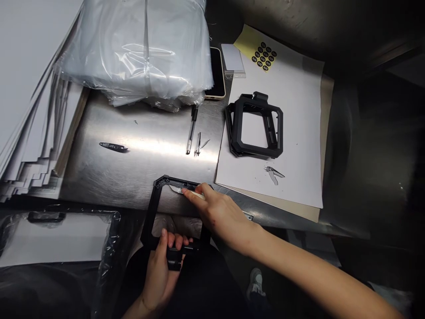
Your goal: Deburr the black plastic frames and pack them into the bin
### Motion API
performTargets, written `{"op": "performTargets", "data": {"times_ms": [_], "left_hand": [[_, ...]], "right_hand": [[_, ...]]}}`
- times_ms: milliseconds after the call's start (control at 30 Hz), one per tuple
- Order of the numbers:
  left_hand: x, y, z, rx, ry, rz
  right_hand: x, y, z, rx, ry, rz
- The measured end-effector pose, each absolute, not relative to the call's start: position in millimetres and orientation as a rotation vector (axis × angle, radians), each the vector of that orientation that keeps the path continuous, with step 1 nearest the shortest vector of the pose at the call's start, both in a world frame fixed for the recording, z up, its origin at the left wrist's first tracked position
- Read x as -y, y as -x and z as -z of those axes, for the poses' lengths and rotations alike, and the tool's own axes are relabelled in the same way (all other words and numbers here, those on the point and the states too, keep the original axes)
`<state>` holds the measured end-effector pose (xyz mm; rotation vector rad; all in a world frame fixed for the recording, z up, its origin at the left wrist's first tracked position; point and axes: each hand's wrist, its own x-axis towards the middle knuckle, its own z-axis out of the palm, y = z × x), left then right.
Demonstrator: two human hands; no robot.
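"Frame [151, 217] looks how?"

"Black plastic, squarish, hollow in the middle. Its top bar lies over the front edge of the steel table [139, 168], and the rest hangs below."

"Who has hold of it?"

"Left hand [162, 272] curls closed around the lower bar. Right hand [221, 212] pinches a white-handled knife [195, 194], blade against the top bar."

"Any other?"

"Second frame [255, 126] lies on white paper [299, 110]."
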<state>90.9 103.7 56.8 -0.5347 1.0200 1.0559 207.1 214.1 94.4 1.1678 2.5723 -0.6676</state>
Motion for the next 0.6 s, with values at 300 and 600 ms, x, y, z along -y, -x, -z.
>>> {"op": "performTargets", "data": {"times_ms": [300, 600], "left_hand": [[-102.6, -92.0, -54.4, -1.018, 0.529, -1.060], [-103.4, -90.4, -58.3, -1.027, 0.516, -1.041]], "right_hand": [[-215.0, -206.3, -94.1, -2.577, -1.175, 0.769], [-215.4, -207.8, -92.6, -2.578, -1.206, 0.807]]}}
